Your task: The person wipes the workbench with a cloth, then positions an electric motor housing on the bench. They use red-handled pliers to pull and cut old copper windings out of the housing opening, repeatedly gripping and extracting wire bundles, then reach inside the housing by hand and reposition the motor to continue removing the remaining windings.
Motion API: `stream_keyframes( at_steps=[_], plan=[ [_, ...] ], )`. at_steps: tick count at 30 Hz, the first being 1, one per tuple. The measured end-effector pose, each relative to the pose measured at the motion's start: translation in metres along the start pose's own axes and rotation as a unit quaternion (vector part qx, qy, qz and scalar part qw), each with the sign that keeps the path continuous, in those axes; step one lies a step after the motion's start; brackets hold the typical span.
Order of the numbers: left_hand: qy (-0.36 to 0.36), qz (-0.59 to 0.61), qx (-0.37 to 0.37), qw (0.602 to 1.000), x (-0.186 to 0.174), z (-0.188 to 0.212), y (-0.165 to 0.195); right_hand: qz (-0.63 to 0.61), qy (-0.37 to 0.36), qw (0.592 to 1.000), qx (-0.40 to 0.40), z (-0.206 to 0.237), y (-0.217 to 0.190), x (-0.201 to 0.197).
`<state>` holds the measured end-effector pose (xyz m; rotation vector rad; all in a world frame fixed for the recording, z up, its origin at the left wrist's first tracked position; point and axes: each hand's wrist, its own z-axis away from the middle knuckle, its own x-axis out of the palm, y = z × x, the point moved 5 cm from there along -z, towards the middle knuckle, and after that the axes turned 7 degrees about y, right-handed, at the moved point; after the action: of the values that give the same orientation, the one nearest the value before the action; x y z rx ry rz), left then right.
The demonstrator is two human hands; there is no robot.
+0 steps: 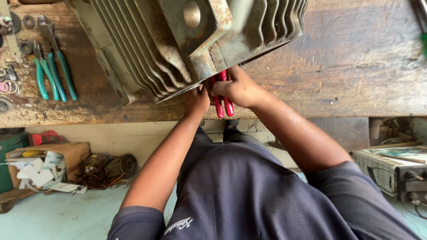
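A large grey finned motor housing (178,40) lies on the worn wooden workbench (356,58), its open end facing me at the bench's front edge. My right hand (235,89) is closed around red-handled pliers (223,104), whose jaws reach under the housing's rim and are hidden. My left hand (197,100) sits just beside it, pressed against the housing's lower edge; whether it holds anything is hidden by the rim.
Two green-handled pliers (53,71) and several washers and small parts (11,26) lie at the bench's left end. Below on the floor are a cardboard box (49,164), a tangle of copper wire (104,171) and a machine (396,171) at right.
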<state>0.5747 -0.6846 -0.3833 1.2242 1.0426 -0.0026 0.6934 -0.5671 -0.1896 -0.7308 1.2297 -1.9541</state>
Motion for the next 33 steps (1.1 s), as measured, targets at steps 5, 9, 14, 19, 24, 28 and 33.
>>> stream_keyframes(
  at_steps=[5, 9, 14, 19, 24, 28, 33],
  plan=[
    [0.033, -0.090, 0.121, 0.988, 0.010, 0.006, -0.022, -0.021, 0.008, 1.000, 0.013, -0.015, -0.006, 0.013],
    [-0.014, 0.062, -0.079, 0.995, -0.002, -0.002, -0.012, 0.026, 0.030, 0.999, -0.022, -0.012, -0.012, 0.013],
    [-0.079, 0.302, -0.333, 0.890, 0.000, 0.006, 0.001, -0.034, 0.028, 0.999, 0.018, 0.029, -0.014, -0.014],
    [0.072, 0.060, 0.023, 0.995, -0.003, -0.002, -0.009, -0.099, -0.004, 0.995, 0.001, -0.005, -0.011, 0.014],
    [-0.035, 0.243, -0.266, 0.932, 0.012, 0.007, -0.025, -0.041, 0.040, 0.997, 0.054, 0.003, 0.012, -0.018],
    [-0.114, 0.337, -0.290, 0.888, 0.004, 0.004, 0.018, -0.258, -0.027, 0.966, 0.014, 0.025, 0.012, -0.062],
    [-0.117, 0.371, -0.290, 0.875, -0.010, -0.002, 0.045, -0.265, -0.090, 0.960, -0.010, 0.034, 0.007, -0.065]
  ],
)
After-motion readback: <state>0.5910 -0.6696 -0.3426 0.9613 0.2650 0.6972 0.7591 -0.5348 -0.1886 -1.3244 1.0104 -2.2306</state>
